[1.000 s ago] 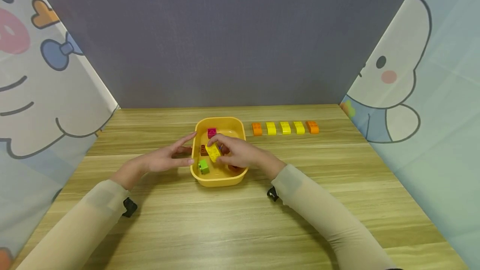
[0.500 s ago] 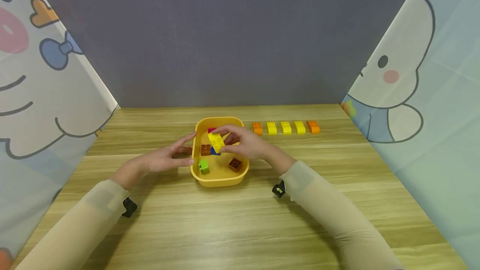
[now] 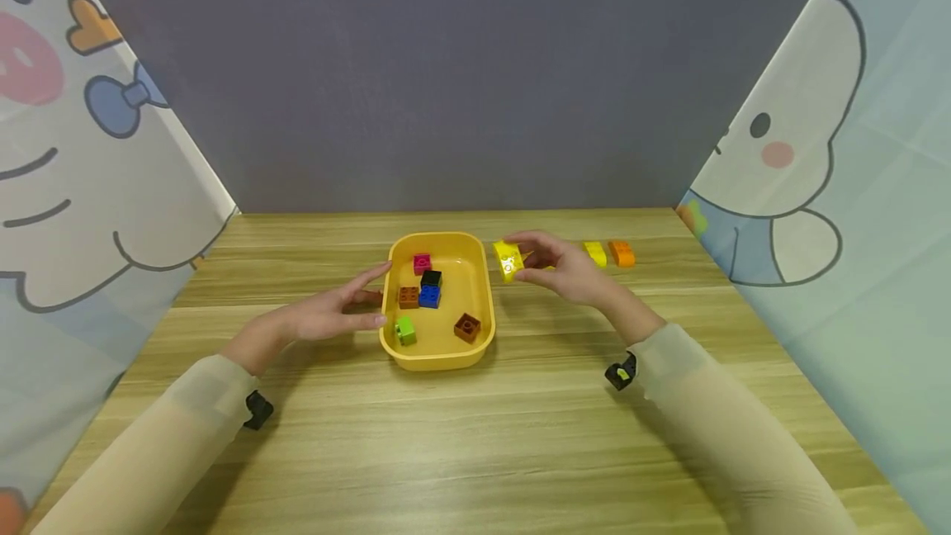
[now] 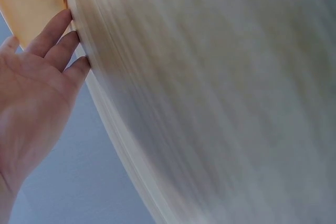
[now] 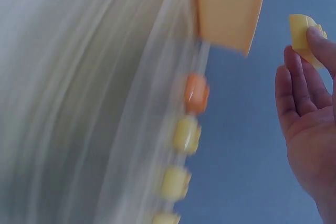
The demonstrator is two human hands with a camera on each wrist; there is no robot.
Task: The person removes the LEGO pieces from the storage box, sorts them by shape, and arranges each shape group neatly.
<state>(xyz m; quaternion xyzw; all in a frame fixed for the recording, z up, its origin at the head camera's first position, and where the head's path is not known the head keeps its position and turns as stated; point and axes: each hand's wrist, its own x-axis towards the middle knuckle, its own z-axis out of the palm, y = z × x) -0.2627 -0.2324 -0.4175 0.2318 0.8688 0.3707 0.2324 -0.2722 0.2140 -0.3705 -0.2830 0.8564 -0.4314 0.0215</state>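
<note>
Over the yellow tray (image 3: pixel 438 363) half a second ago, the right hand (image 3: pixel 568 271) is now past its rim, farther from the left hand (image 3: pixel 327 316), pinching a yellow brick (image 3: pixel 508 260) above the counter (image 3: pixel 416 452). That uncovers a black brick (image 3: pixel 431 278) between the hands. The left hand stays, fingers extended against the tray. Wood grain runs beneath both hands; ahead stands a dark grey wall (image 3: pixel 475 81), flanked by cartoon-printed panels (image 3: pixel 802 130).

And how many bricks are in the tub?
6: pink brick at the back; black brick behind the blue brick; brown brick left of the blue; green brick front left; dark brown brick front right.
</note>
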